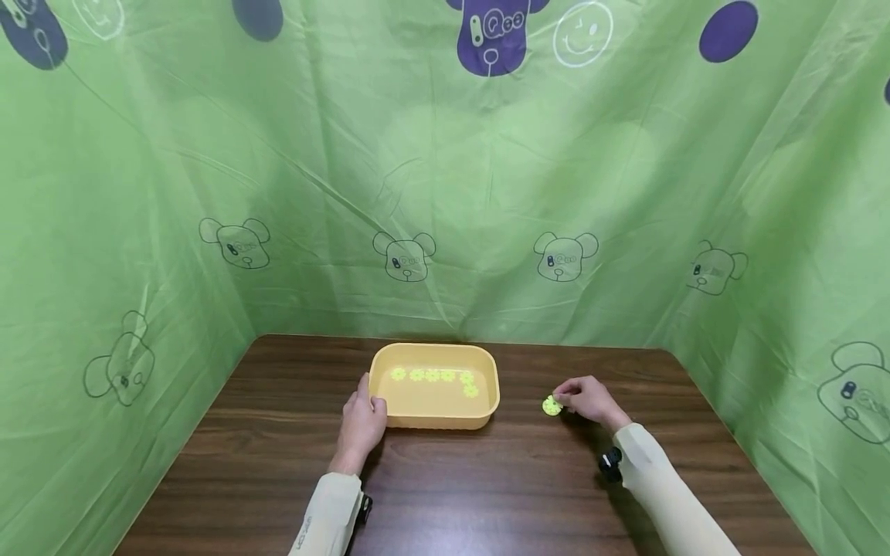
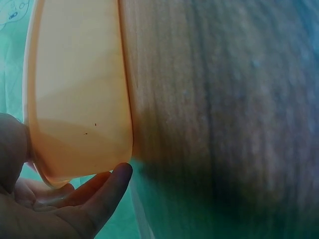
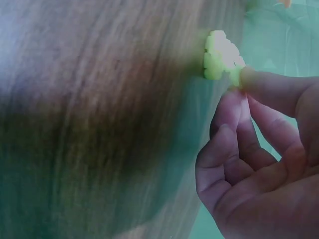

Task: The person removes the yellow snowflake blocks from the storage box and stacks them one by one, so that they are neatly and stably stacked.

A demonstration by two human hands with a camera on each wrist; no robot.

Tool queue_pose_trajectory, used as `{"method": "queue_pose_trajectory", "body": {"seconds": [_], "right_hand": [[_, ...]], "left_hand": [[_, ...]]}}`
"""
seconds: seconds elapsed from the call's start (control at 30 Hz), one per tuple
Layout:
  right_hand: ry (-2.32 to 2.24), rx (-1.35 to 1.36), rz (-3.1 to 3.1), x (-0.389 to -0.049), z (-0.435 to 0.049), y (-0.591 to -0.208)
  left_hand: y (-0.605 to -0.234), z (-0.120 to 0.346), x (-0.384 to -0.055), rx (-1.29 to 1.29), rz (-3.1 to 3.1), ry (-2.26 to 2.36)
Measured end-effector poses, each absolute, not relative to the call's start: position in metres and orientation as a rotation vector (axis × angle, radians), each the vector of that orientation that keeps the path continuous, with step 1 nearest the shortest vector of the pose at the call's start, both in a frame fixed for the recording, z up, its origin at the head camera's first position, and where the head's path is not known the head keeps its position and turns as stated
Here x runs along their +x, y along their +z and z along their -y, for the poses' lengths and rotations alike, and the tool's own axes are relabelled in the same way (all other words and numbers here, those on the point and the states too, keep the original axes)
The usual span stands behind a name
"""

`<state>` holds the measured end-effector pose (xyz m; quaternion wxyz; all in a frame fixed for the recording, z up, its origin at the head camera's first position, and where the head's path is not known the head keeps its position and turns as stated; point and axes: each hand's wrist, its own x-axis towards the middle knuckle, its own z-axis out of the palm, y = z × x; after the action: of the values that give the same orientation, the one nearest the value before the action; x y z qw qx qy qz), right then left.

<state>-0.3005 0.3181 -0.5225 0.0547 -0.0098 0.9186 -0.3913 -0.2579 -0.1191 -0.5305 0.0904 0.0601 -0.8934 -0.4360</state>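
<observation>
A shallow yellow plastic bin [image 1: 434, 422] stands on the table, with several bright yellow-green flower-shaped pieces [image 1: 433, 375] along the far side and right part of its floor. My left hand [image 1: 362, 426] grips the bin's left end near the front corner. In the left wrist view, fingers [image 2: 102, 199] lie against the end of the bin [image 2: 79, 89] and the thumb is at its rim. To the right of the bin, my right hand [image 1: 589, 398] pinches a yellow-green flower-shaped disc [image 1: 552, 405] by its edge, low over the table. The same disc [image 3: 222, 55] extends beyond the thumb and fingertips in the right wrist view.
The dark wood-grain table [image 1: 480, 486] reaches a green fabric curtain [image 1: 480, 301] that hangs behind it and on both sides. Printed bear outlines and purple shapes mark the curtain. Each wrist has a small black device [image 1: 610, 465] over a pale sleeve.
</observation>
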Motion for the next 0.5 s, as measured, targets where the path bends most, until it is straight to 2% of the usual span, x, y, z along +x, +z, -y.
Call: {"method": "queue_pose_trajectory", "body": {"seconds": [0.5], "right_hand": [[-1.093, 0.025, -2.846, -0.2996, -0.3097, -0.5271]], "left_hand": [[-0.5309, 0.1176, -0.2562, 0.181, 2.657, -1.286]]}}
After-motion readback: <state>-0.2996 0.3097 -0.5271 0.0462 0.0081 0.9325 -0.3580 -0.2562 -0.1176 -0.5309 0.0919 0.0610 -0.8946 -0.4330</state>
